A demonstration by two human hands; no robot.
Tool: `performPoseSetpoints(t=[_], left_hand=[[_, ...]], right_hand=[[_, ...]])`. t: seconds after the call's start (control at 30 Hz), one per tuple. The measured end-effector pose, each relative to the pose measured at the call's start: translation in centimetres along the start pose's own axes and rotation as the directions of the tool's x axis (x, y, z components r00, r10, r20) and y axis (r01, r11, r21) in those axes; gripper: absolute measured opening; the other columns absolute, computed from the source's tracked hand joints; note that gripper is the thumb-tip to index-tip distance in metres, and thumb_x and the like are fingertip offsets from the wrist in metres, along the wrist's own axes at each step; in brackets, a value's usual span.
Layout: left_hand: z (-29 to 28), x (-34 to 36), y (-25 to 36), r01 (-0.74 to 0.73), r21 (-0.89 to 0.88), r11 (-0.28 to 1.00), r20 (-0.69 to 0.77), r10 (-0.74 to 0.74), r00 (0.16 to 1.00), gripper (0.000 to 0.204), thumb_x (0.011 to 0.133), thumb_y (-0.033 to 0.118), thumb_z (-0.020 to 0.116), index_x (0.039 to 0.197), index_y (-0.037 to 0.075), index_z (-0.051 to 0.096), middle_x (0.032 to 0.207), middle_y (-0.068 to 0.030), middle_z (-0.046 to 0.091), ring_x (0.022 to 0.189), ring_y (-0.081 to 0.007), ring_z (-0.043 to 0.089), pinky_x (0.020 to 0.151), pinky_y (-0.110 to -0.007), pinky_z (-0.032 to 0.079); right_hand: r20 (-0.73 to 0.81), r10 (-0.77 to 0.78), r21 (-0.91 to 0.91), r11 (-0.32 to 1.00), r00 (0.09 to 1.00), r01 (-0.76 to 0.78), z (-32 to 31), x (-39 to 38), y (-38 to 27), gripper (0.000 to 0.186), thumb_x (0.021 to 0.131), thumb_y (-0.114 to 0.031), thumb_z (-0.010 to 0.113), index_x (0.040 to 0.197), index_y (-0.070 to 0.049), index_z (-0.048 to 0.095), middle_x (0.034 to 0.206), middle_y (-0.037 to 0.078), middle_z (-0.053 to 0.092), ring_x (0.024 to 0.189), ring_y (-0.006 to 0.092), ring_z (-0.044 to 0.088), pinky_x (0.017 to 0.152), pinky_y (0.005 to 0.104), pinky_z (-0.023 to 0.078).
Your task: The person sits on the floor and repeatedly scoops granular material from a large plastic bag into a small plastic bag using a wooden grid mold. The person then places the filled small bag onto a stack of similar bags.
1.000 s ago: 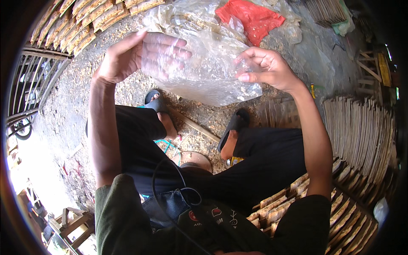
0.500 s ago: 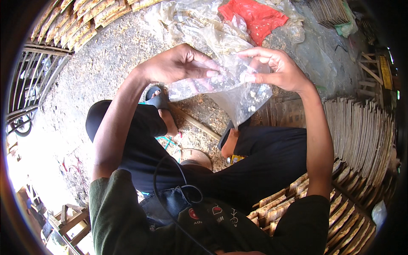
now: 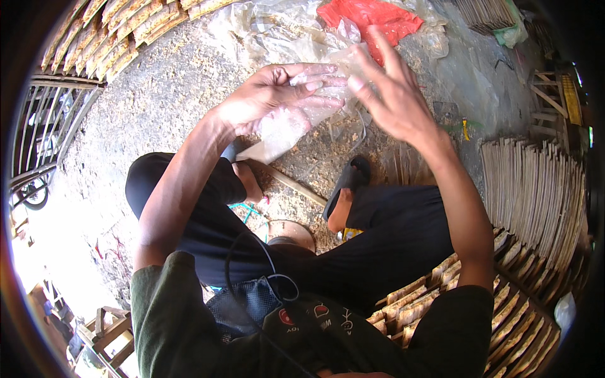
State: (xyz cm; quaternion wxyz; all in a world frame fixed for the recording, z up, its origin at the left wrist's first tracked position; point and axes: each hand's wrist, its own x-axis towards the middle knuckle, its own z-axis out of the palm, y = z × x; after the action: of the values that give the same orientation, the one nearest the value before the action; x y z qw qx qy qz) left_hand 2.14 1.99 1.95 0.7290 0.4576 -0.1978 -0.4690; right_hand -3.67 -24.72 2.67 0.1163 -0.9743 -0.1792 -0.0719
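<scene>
A thin piece of clear plastic film [image 3: 280, 133], speckled with white bits, hangs from my left hand [image 3: 265, 94]. The thumb pins the film against the fingers, and some of those fingers show through it. Just to the right is my right hand [image 3: 397, 101], its fingers stretched out, apart and a little blurred. Nothing shows in its grip. Whether its fingertips touch the film's far edge I cannot tell.
Crumpled clear plastic [image 3: 252, 38] and a red plastic bag [image 3: 372, 22] lie on the crumb-strewn floor beyond my hands. Stacked slatted panels [image 3: 529, 195] stand at right, others [image 3: 126, 25] at far left. A wooden stick [image 3: 293, 184] lies between my feet.
My right hand has let go of the film, opened and risen away. The film has folded over toward my left hand and hangs lower left, uncovering my right foot's sandal.
</scene>
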Motion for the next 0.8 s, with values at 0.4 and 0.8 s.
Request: performPoseSetpoints(t=[0.4, 0.8], left_hand=[[-1.8, -0.7, 0.9, -0.065, 0.048, 0.997, 0.066, 0.061, 0.996, 0.054, 0.095, -0.006, 0.047, 0.149, -0.003, 0.042, 0.147, -0.0235, 0.050, 0.132, -0.0311, 0.055, 0.111, -0.050, 0.046], [-1.9, -4.5, 4.6, -0.171, 0.203, 0.964, -0.038, 0.182, 0.982, 0.061, 0.093, 0.012, 0.065, 0.148, -0.004, 0.044, 0.137, -0.0184, 0.060, 0.126, -0.0261, 0.060, 0.102, -0.037, 0.051]], right_hand=[[0.054, 0.183, 0.140, 0.972, 0.982, -0.189, -0.4, -0.4, 2.0, 0.063, 0.104, -0.061, 0.031, 0.148, -0.020, 0.052, 0.163, 0.014, 0.028, 0.150, 0.0340, 0.028, 0.122, 0.0503, 0.024], [0.304, 0.134, 0.946, 0.076, 0.943, -0.315, -1.4, 1.3, 1.3, 0.061, 0.097, -0.012, 0.068, 0.150, -0.004, 0.041, 0.114, 0.010, 0.072, 0.107, 0.0163, 0.067, 0.101, 0.0319, 0.048]])
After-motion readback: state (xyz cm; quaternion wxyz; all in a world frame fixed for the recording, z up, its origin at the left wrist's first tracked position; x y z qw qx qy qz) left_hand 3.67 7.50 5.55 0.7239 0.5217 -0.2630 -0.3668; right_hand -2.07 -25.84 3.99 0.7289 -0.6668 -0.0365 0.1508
